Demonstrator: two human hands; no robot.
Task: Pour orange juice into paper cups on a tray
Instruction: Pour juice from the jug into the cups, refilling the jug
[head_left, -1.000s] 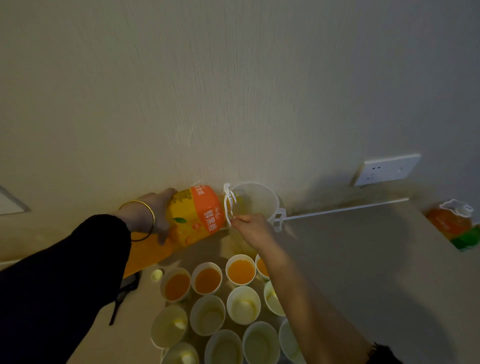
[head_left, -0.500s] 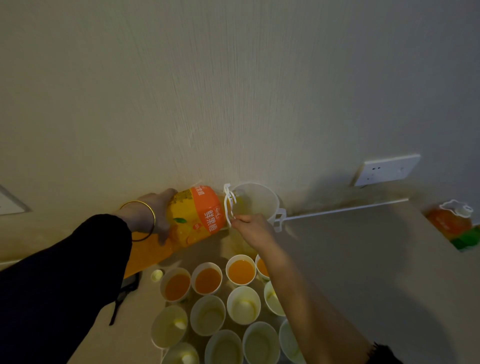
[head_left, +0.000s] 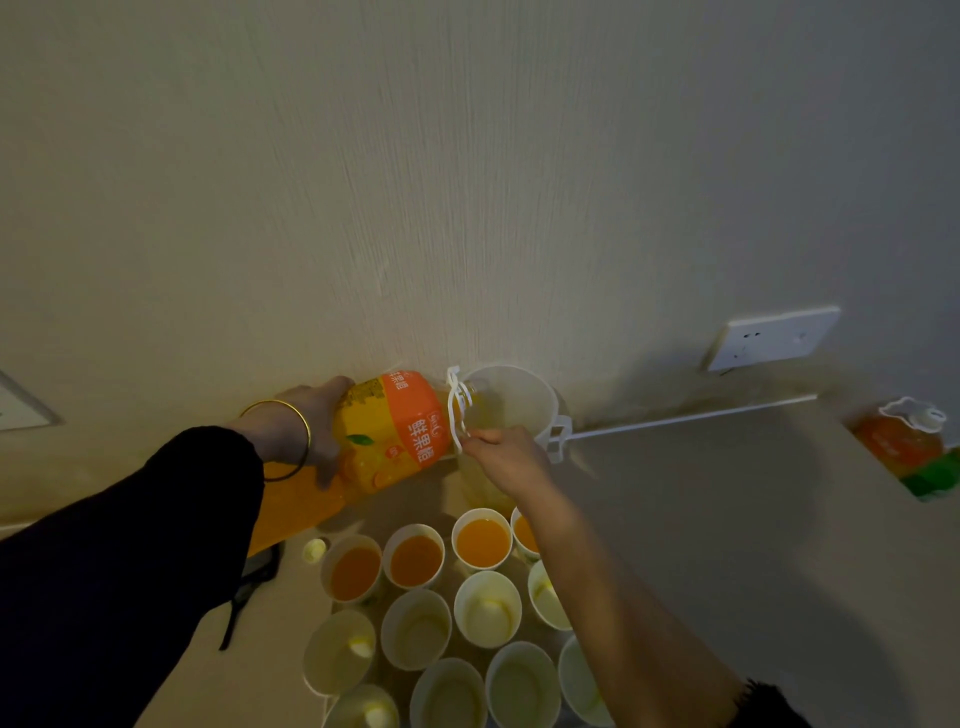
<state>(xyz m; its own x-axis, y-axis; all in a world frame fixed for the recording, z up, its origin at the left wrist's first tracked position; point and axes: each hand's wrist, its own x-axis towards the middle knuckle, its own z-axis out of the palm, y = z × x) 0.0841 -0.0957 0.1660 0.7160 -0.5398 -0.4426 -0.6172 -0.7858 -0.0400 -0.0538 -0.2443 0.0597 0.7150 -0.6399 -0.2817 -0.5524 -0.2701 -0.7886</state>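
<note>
A big orange juice bottle (head_left: 395, 431) with an orange label lies tipped on its side, its neck inside a clear plastic jug (head_left: 519, 410) by the wall. My left hand (head_left: 317, 421), with a gold bangle at the wrist, grips the bottle's base end. My right hand (head_left: 506, 457) pinches the bottle's white carry handle (head_left: 457, 415) near the neck. Below stand several white paper cups: the back row (head_left: 415, 561) holds orange juice, the nearer cups (head_left: 485, 608) look unfilled. The tray beneath them cannot be made out.
A small yellow bottle cap (head_left: 314, 550) lies left of the cups, beside a dark strap (head_left: 249, 587). A second juice bottle (head_left: 904, 441) stands at the far right. A wall socket (head_left: 774, 338) and a thin white rod (head_left: 691, 418) sit behind the counter.
</note>
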